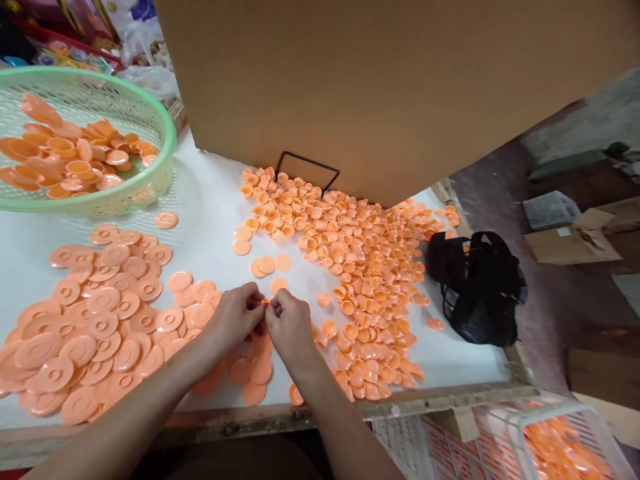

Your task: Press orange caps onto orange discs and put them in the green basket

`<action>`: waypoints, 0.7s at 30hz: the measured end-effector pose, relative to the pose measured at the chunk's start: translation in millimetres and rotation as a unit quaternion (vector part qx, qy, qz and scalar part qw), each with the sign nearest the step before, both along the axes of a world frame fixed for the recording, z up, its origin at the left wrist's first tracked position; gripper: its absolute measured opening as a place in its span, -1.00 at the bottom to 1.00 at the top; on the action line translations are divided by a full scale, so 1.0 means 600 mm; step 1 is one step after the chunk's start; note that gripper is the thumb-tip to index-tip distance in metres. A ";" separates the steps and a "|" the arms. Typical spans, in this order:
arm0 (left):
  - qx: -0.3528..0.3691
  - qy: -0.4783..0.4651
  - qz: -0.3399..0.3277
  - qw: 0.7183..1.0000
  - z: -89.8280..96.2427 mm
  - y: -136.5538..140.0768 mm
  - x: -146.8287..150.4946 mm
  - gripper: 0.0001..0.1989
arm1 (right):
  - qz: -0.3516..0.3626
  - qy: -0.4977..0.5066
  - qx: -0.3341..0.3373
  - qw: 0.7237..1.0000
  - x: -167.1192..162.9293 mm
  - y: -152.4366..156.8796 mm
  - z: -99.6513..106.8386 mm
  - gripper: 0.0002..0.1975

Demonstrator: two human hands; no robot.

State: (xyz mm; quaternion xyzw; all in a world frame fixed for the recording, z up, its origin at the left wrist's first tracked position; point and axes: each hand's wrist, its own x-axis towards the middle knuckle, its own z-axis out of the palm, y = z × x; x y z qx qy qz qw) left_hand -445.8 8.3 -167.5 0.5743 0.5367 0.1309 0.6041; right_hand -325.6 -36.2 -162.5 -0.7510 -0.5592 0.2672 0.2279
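My left hand (236, 311) and my right hand (290, 325) meet fingertip to fingertip above the white tabletop. Both are closed in a pinch on a small orange plastic piece (267, 302); the fingers cover most of it, so its exact kind is hidden. Orange toy saucers (103, 300) with raised rings lie heaped to the left of my hands. On the right spreads a big pile of tiny orange toy cups (360, 267). Flat orange discs (257, 370) lie beneath and in front of my hands, and a few more discs (267, 265) rest just beyond them.
A green plastic basket (167, 143) with orange pieces inside stands back left. Behind the cups rises a large cardboard box (350, 87), with a black wire stand (307, 160) at its foot. A black bag (483, 290) sits at the right edge; a white crate (520, 427) stands below.
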 end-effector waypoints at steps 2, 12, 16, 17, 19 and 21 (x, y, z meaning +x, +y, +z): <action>0.061 0.033 -0.018 0.997 -0.002 -0.005 0.009 -0.95 | -0.039 0.059 0.006 0.997 0.005 -0.006 -0.011 -0.84; 0.069 -0.041 0.163 0.983 0.066 0.051 -0.052 -0.76 | -0.045 -0.010 0.100 0.994 0.129 -0.038 0.035 -0.64; 0.258 -0.059 0.395 0.880 0.159 0.187 -0.204 -0.69 | 0.013 -0.129 0.085 0.988 0.170 -0.042 0.023 -0.61; 0.281 -0.043 0.440 0.851 0.177 0.216 -0.238 -0.63 | 0.016 -0.124 0.077 0.989 0.172 -0.041 0.016 -0.64; 0.294 -0.003 0.498 0.816 0.196 0.252 -0.278 -0.48 | 0.003 -0.095 0.074 0.993 0.165 -0.035 0.003 -0.69; 0.299 0.037 0.447 0.842 0.182 0.250 -0.274 -0.49 | -0.031 -0.044 0.083 0.995 0.145 -0.019 -0.003 -0.73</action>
